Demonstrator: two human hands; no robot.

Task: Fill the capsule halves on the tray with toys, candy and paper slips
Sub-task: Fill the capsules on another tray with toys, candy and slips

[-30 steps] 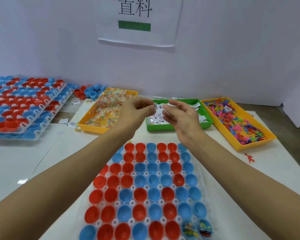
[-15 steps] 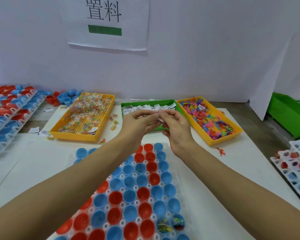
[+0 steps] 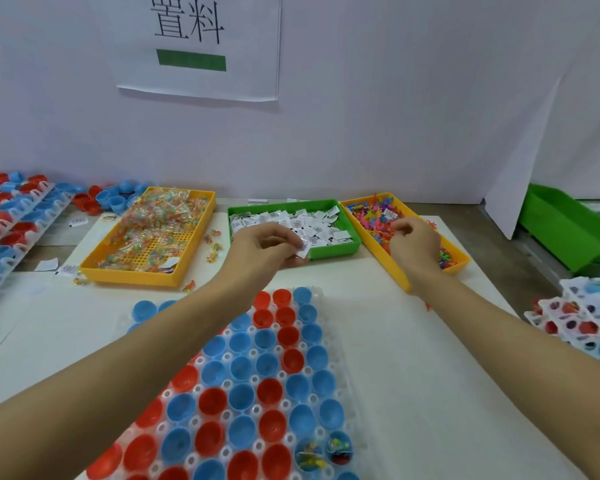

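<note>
A clear capsule tray holds rows of red and blue capsule halves in front of me. Two halves at its near right corner contain toys and candy. My left hand hovers at the front edge of the green slip tray and pinches white paper slips. My right hand reaches into the yellow toy tray, its fingers curled down among the coloured toys; its fingertips are hidden. The yellow candy tray lies at the left.
Stacked trays of red and blue halves stand at the far left, with loose halves behind the candy tray. Filled white trays and a green bin are at the right. A wall with a paper sign closes the back.
My hands, together over the green slip tray before, have parted. The right hand has moved right into the toy tray; the left still holds slips. My view has swung.
</note>
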